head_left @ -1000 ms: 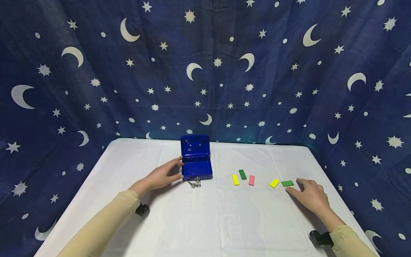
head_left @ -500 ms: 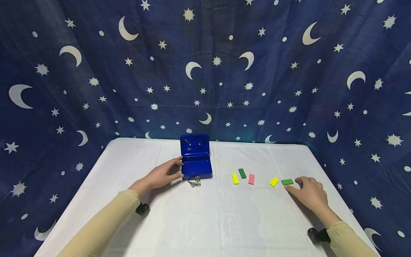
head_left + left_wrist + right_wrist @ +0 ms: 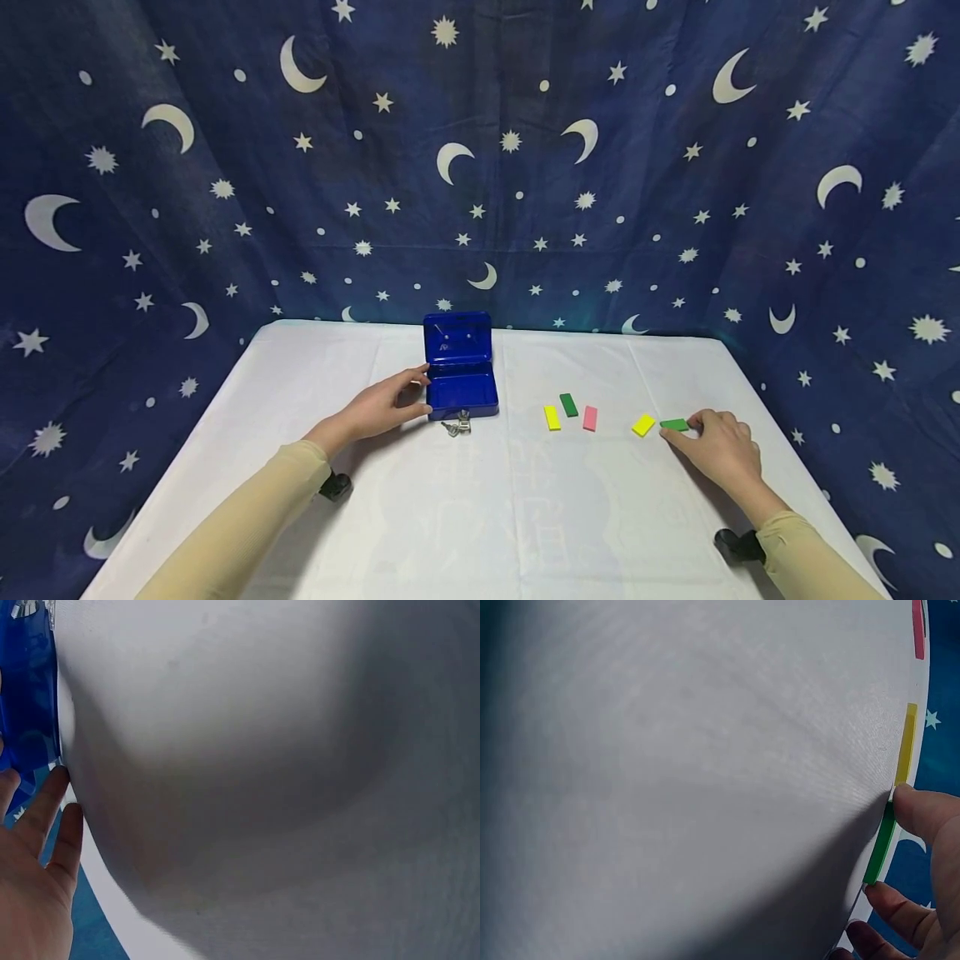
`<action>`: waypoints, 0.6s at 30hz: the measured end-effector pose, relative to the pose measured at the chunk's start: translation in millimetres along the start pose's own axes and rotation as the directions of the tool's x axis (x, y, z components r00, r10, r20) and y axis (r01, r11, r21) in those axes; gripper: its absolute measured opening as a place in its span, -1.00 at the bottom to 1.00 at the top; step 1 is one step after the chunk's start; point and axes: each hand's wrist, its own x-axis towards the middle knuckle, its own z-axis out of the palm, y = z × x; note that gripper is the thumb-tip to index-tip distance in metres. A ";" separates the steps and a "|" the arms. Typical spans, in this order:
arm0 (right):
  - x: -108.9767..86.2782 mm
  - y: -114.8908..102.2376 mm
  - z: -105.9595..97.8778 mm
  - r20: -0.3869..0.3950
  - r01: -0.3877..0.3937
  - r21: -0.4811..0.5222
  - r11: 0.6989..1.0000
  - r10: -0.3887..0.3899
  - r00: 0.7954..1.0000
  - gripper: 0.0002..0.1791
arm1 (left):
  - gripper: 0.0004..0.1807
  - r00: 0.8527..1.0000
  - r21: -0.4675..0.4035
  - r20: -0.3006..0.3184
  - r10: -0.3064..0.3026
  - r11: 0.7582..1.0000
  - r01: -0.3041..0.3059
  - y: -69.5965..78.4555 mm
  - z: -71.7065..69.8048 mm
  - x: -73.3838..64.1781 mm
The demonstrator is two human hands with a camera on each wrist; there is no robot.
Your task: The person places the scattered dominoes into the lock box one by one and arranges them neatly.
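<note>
Nearest me, my beige sleeves (image 3: 255, 508) are reaching out over the white tablecloth (image 3: 525, 517), each with a black wrist camera (image 3: 335, 486) showing below the cuff. My right hand (image 3: 720, 450) is pinching the bright green block (image 3: 673, 425) endwise: my thumb is meeting the end toward the other blocks, my forefinger is touching the opposite end, and the two tips are standing only the block's length apart. The block is lying flat on the cloth, between those tips and just left of my palm. Beside it, near my thumb, a yellow block (image 3: 643, 426) is lying at a slant. Well to the left, a pink block (image 3: 590, 419), a second yellow block (image 3: 552, 418) and a dark green block (image 3: 569, 405) are lying in a loose group. My left hand (image 3: 378, 408) is resting at the left side of the blue box (image 3: 483, 411), thumb by its front corner, fingers spread well apart toward the hinge. Keys (image 3: 452, 428) are hanging at its front; its lid (image 3: 457, 340) is standing raised before the starry backdrop (image 3: 480, 125).
</note>
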 end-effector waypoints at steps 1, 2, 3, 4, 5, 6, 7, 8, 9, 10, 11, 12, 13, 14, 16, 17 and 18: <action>0.4 0.1 0.2 0.000 -0.001 -0.002 1.000 0.001 1.000 -0.23 | -0.41 1.000 0.002 -0.001 0.001 1.000 -0.001 -0.2 0.1 0.0; 0.7 0.2 0.3 -0.001 -0.001 -0.003 1.000 0.001 1.000 -0.23 | -0.41 1.000 0.004 0.000 -0.001 1.000 0.001 0.0 -0.2 0.0; 0.9 0.1 0.4 -0.002 -0.001 -0.004 1.000 0.001 1.000 -0.23 | -0.41 1.000 0.005 0.000 -0.003 1.000 0.002 0.0 -0.4 -0.1; 1.1 0.0 0.4 -0.002 -0.002 -0.005 1.000 0.002 1.000 -0.24 | -0.41 1.000 0.005 0.001 -0.003 1.000 0.003 0.2 -0.7 -0.1; 1.1 -0.2 0.3 -0.003 -0.002 -0.006 1.000 0.002 1.000 -0.24 | -0.41 1.000 0.005 0.002 -0.004 1.000 0.004 0.4 -1.0 -0.3; 1.0 -0.3 0.3 -0.005 -0.002 -0.007 1.000 0.002 1.000 -0.25 | -0.40 1.000 0.006 0.003 -0.006 1.000 0.006 0.5 -1.1 -0.2; 0.8 -0.6 0.1 -0.006 0.000 -0.007 1.000 0.000 1.000 -0.26 | -0.40 1.000 0.006 0.004 -0.007 1.000 0.007 0.9 -1.3 -0.3; 0.8 -0.8 -0.1 -0.008 0.001 -0.007 1.000 -0.001 1.000 -0.27 | -0.40 1.000 0.009 0.004 -0.010 1.000 0.010 1.0 -1.6 -0.3; 0.6 -1.0 -0.2 -0.008 0.002 -0.008 1.000 -0.002 1.000 -0.27 | -0.40 1.000 0.012 0.005 -0.012 1.000 0.012 0.9 -1.6 -0.3; 0.4 -1.1 -0.4 -0.008 0.002 -0.007 1.000 -0.002 1.000 -0.28 | -0.40 1.000 0.017 0.005 -0.015 1.000 0.014 0.9 -1.7 -0.2; 0.1 -1.3 -0.6 -0.008 0.002 -0.007 1.000 -0.002 1.000 -0.28 | -0.40 1.000 0.020 0.006 -0.015 1.000 0.015 0.9 -1.7 -0.1; 0.0 -1.5 -0.8 -0.008 0.004 -0.005 1.000 -0.004 1.000 -0.28 | -0.40 1.000 0.025 0.006 -0.016 1.000 0.016 0.9 -1.8 0.0; -0.2 -1.6 -0.9 -0.006 0.004 -0.003 1.000 -0.004 1.000 -0.28 | -0.40 1.000 0.029 0.007 -0.015 0.999 0.015 1.1 -1.9 0.0; -0.4 -1.6 -1.0 -0.005 0.004 0.000 1.000 -0.004 1.000 -0.29 | -0.40 1.000 0.034 0.008 -0.014 0.999 0.014 1.2 -1.9 0.1; -0.7 -1.8 -1.0 -0.001 0.006 0.009 1.000 -0.006 1.000 -0.30 | -0.40 1.000 0.038 0.009 -0.013 0.999 0.012 1.9 -2.2 -0.1; -0.8 -1.8 -1.0 0.000 0.008 0.014 1.000 -0.008 1.000 -0.30 | -0.40 1.000 0.036 0.010 -0.013 0.999 0.012 2.4 -2.4 -0.4; -0.8 -1.8 -1.1 0.000 0.011 0.019 1.000 -0.011 1.000 -0.30 | -0.40 1.000 0.037 0.011 -0.014 0.999 0.014 2.9 -2.6 -0.7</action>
